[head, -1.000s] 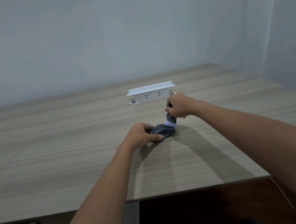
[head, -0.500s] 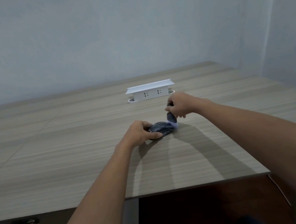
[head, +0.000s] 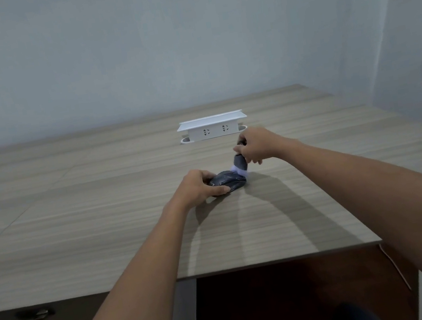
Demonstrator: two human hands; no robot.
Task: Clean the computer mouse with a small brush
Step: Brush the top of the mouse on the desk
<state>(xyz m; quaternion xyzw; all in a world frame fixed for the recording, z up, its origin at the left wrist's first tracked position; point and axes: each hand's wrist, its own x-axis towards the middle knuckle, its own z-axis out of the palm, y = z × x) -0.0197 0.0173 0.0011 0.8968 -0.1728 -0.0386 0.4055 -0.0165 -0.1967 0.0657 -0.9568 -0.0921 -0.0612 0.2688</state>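
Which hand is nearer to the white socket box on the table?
Right. The right hand holds the brush just in front of the socket box; the left hand grips the mouse farther back.

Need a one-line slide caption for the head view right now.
Left hand steadies the mouse while right hand brushes it with a small brush.

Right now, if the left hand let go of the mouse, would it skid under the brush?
Probably yes. The mouse looks small and smooth-shelled on a slick laminate table, so likely light and slidey. The brush presses at its far end, off-centre, so it might pivot too. The left hand pinning it suggests that.
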